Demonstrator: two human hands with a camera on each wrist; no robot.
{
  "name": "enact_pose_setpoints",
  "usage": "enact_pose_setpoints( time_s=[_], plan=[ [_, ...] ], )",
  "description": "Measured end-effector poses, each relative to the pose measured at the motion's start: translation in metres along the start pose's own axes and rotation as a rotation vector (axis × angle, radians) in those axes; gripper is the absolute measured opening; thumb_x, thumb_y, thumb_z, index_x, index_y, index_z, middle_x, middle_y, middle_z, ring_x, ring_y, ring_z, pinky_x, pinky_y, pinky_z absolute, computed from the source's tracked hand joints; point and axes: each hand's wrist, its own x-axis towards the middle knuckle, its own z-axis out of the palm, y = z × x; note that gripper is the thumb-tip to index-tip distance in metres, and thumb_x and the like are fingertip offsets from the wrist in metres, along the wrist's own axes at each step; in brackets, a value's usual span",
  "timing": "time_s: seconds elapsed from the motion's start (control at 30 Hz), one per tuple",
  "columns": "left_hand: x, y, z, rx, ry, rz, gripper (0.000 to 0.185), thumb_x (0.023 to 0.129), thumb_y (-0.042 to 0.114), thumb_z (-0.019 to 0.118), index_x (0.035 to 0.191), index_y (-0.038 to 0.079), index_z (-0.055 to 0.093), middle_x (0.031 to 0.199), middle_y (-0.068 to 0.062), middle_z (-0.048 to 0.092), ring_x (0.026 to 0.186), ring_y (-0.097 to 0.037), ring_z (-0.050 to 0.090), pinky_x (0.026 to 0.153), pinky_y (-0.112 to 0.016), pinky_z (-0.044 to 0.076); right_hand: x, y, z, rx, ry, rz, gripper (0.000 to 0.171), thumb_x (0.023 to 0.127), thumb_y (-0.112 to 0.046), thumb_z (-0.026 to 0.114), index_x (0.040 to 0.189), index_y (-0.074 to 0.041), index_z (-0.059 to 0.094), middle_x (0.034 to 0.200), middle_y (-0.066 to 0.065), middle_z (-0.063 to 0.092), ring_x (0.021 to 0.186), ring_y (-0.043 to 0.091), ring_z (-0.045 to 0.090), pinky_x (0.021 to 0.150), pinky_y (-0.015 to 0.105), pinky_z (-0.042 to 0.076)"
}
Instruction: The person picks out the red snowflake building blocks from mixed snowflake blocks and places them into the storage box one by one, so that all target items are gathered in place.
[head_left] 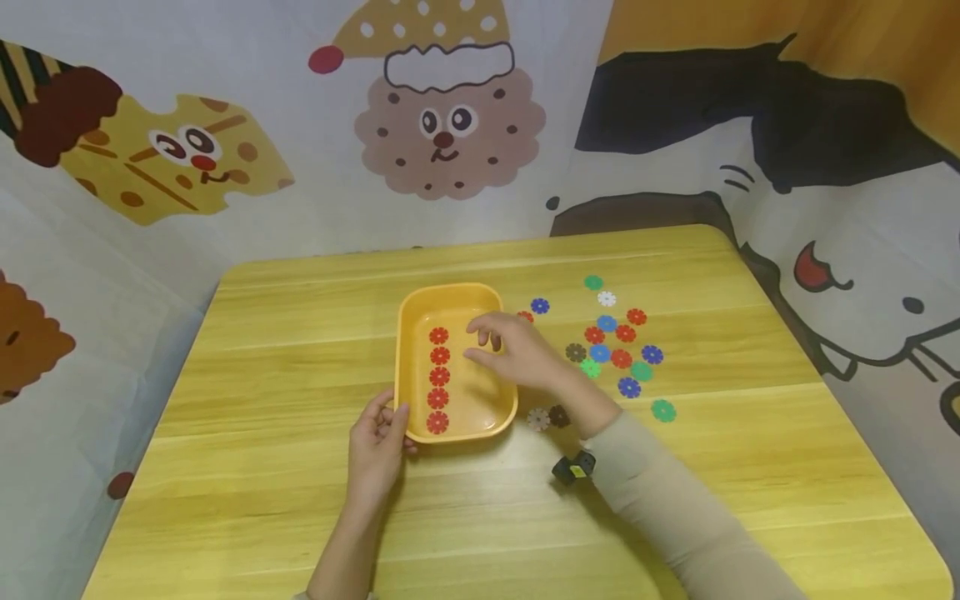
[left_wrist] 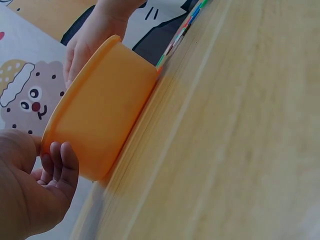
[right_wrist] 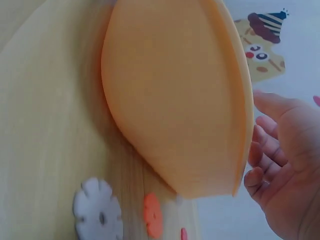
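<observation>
An orange plastic tray (head_left: pixel 457 435) stands on the table, with a straight column of several red notched discs (head_left: pixel 438 377) along its left side. My left hand (head_left: pixel 378 450) grips the near left corner of the tray, thumb at the rim and fingers against the outer wall; the left wrist view shows this hand (left_wrist: pixel 42 187) at the orange wall (left_wrist: pixel 107 100). Over the tray's right half hovers my right hand (head_left: pixel 517 350), thumb and forefinger apart, no disc visible between them. In the right wrist view that hand (right_wrist: pixel 287 155) is beside the tray's rim (right_wrist: pixel 245 100), its fingers bent.
Right of the tray lie loose notched discs in several colours, among them a green disc (head_left: pixel 663 411), a white disc (head_left: pixel 607 298) and a grey disc (head_left: pixel 537 419). A small black device (head_left: pixel 573 469) sits by the right sleeve. A cartoon-print cloth (head_left: pixel 450 217) hangs behind the table.
</observation>
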Motion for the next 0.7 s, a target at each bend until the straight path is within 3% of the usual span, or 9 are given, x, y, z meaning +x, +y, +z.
enact_pose_setpoints(
  time_s=[0.17, 0.33, 0.5, 0.7],
  plan=[
    [0.000, 0.000, 0.000, -0.002, 0.003, -0.008, 0.042, 0.103, 0.016, 0.061, 0.141, 0.001, 0.053, 0.091, -0.021, 0.060, 0.062, -0.013, 0.060, 0.057, -0.027, 0.061, -0.002, 0.011, -0.006, 0.059, 0.108, -0.011, 0.030, 0.091, -0.018, 0.078, 0.115, -0.003, 0.068, 0.088, 0.001, 0.061, 0.074, 0.014, 0.055, 0.061, 0.026, 0.051],
    [0.000, -0.001, 0.000, -0.001, 0.004, -0.016, 0.042, 0.103, 0.016, 0.061, 0.141, 0.001, 0.052, 0.092, -0.022, 0.060, 0.062, -0.012, 0.060, 0.057, -0.026, 0.061, -0.004, 0.023, -0.011, 0.112, 0.196, 0.015, 0.028, 0.091, -0.012, 0.077, 0.115, 0.001, 0.068, 0.091, 0.008, 0.062, 0.075, 0.017, 0.056, 0.063, 0.028, 0.051],
    [0.000, -0.001, 0.001, 0.002, 0.005, -0.021, 0.043, 0.103, 0.018, 0.062, 0.142, 0.001, 0.052, 0.092, -0.020, 0.060, 0.063, -0.013, 0.060, 0.057, -0.026, 0.061, -0.006, 0.040, -0.014, 0.117, 0.207, 0.089, 0.033, 0.094, -0.015, 0.074, 0.120, 0.003, 0.066, 0.098, 0.010, 0.066, 0.081, 0.020, 0.059, 0.068, 0.031, 0.054],
    [0.000, -0.003, 0.001, 0.000, 0.014, -0.007, 0.040, 0.103, 0.017, 0.062, 0.139, 0.002, 0.055, 0.091, -0.021, 0.059, 0.063, -0.013, 0.060, 0.057, -0.027, 0.061, -0.008, 0.053, -0.013, 0.069, 0.207, 0.151, 0.031, 0.096, -0.013, 0.072, 0.120, 0.004, 0.065, 0.095, 0.011, 0.064, 0.084, 0.023, 0.061, 0.073, 0.032, 0.057]
  ],
)
